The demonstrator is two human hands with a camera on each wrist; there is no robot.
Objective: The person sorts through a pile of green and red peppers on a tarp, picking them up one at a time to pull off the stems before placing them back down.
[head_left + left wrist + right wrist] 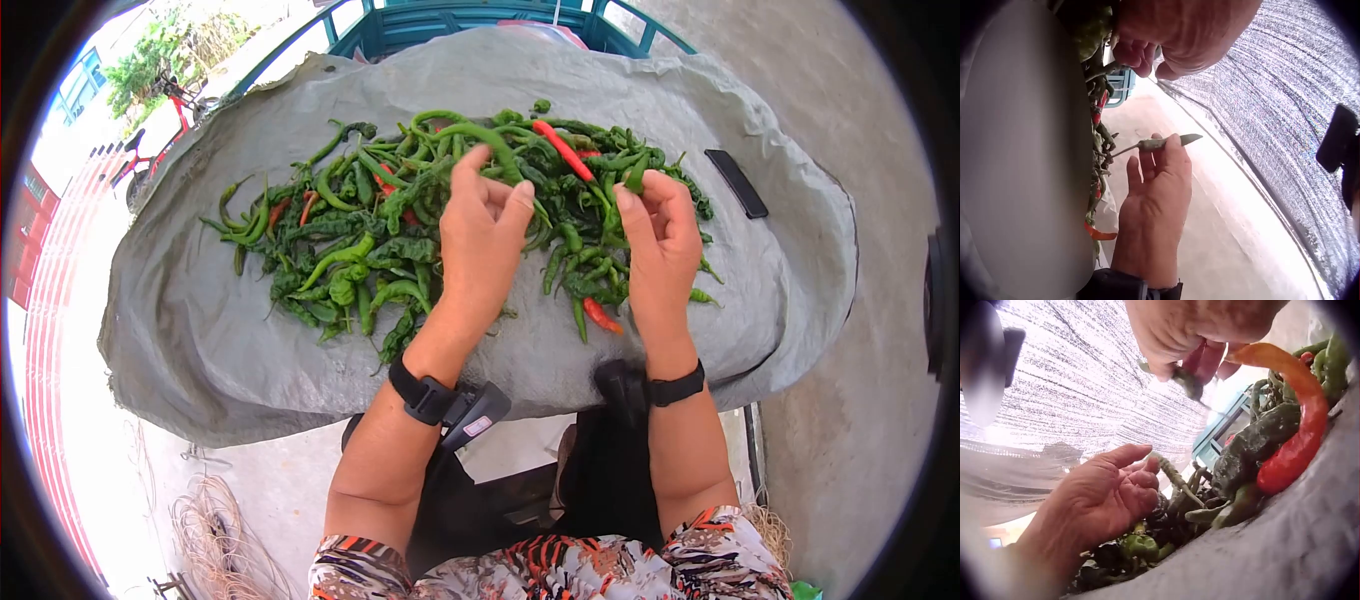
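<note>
My left hand [480,230] is over the middle of a heap of green chili peppers [385,250], its thumb and forefinger on a long curved green pepper [490,137], which looks blurred. In the right wrist view that pepper [1175,478] runs out from the fingertips of the left hand [1094,500]. My right hand [663,240] pinches a short green pepper [635,178] between thumb and fingers at the heap's right side. The left wrist view shows this pepper [1159,144] lying crosswise in the right hand [1154,212], its thin stem pointing toward the heap.
The heap lies on a grey sheet [230,340] with several red peppers among the green, one red pepper [563,150] between the hands. A black phone [737,183] lies at the right. Behind stands a teal metal frame [470,20]; tangled cord [225,540] is on the floor.
</note>
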